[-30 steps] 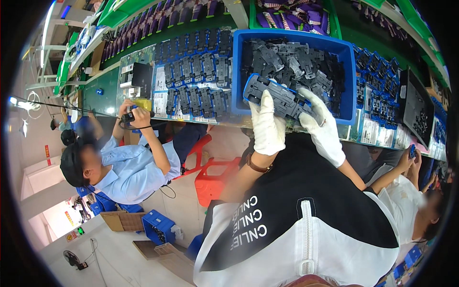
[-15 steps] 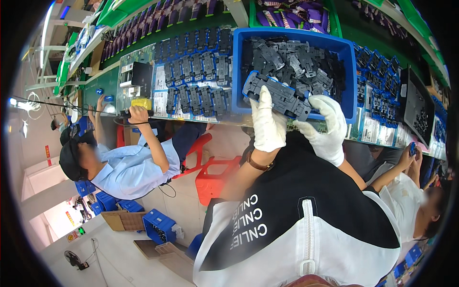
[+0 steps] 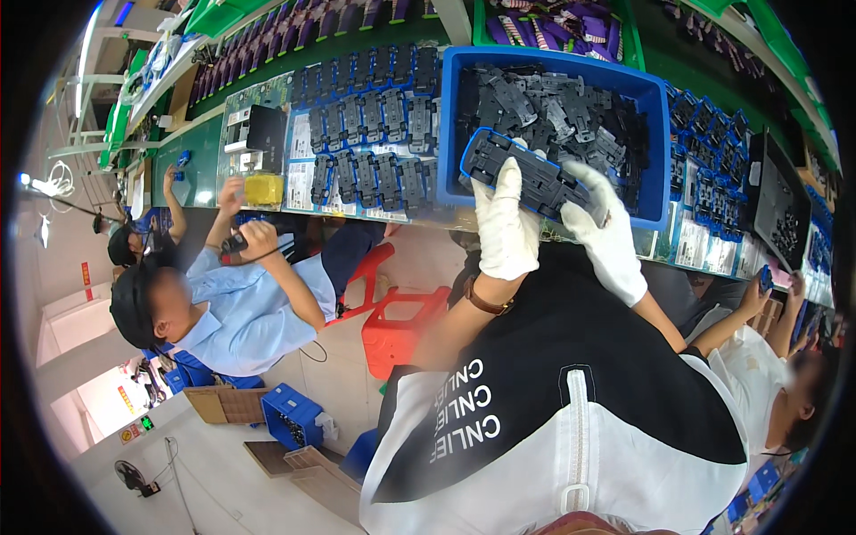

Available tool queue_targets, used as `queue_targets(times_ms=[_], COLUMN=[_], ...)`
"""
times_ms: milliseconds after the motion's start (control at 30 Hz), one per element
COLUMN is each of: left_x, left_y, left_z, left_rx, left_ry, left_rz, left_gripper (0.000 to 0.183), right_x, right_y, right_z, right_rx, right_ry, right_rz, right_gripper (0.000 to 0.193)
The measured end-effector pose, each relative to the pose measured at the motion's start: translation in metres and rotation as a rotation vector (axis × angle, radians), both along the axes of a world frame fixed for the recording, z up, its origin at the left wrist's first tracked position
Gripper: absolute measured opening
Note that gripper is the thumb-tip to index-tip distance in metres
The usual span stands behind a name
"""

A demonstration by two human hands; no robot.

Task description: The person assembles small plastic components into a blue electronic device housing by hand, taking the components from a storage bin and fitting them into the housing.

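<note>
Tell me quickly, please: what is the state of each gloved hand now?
Left hand: closed, holding a black-and-blue car-shaped part.
Right hand: partly curled at the part's right end; whether it grips cannot be told.

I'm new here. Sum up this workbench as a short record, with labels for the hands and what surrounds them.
Left hand: white-gloved, holding a black car base with a blue edge
Right hand: white-gloved, at the car base's right end; grip unclear
Blue box: beyond the hands, holding loose dark pieces
Left of box: rows of similar car bases
Right of box: more rows
</note>
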State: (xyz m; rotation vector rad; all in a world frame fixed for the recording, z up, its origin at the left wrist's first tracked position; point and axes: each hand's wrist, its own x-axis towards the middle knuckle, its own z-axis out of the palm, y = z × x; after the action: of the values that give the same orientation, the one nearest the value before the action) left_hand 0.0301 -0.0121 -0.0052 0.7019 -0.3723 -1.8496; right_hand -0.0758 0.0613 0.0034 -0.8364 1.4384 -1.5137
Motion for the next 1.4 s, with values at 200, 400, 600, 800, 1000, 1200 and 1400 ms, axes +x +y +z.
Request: queue_targets(times_ms=[200, 400, 600, 800, 1000, 1200, 1400], left_x=[0.000, 0.003, 0.008, 0.012, 0.019, 0.031, 0.051], left_y=[0.002, -0.004, -0.007, -0.013, -0.017, -0.027, -0.041], left_z=[0.001, -0.005, -0.009, -0.006, -0.013, -0.017, -0.048], left_rx=[-0.073, -0.083, -0.153, -0.119, -0.098, -0.082, 0.039], left_ry=[0.015, 0.026, -0.113, -0.064, -0.065, -0.086, -0.134], left_rz=[-0.013, 0.021, 0.075, 0.083, 0.101, 0.019, 0.044], left_gripper=[0.038, 0.039, 0.039, 0.040, 0.041, 0.038, 0.037], right_x=[0.001, 0.008, 0.011, 0.018, 0.015, 0.024, 0.043], right_y=[0.000, -0.007, -0.014, -0.021, -0.030, -0.038, -0.063], right_z=[-0.004, 0.000, -0.004, 0.004, -0.003, -0.007, -0.027], right_rx=[0.096, 0.031, 0.077, 0.051, 0.140, 0.092, 0.134], right_ry=[-0.283, -0.188, -0.290, -0.147, -0.228, -0.104, 0.032], right_rz=[0.104, 0.080, 0.125, 0.121, 0.172, 0.135, 0.132], right_gripper=[0.061, 0.061, 0.061, 0.061, 0.062, 0.051, 0.048])
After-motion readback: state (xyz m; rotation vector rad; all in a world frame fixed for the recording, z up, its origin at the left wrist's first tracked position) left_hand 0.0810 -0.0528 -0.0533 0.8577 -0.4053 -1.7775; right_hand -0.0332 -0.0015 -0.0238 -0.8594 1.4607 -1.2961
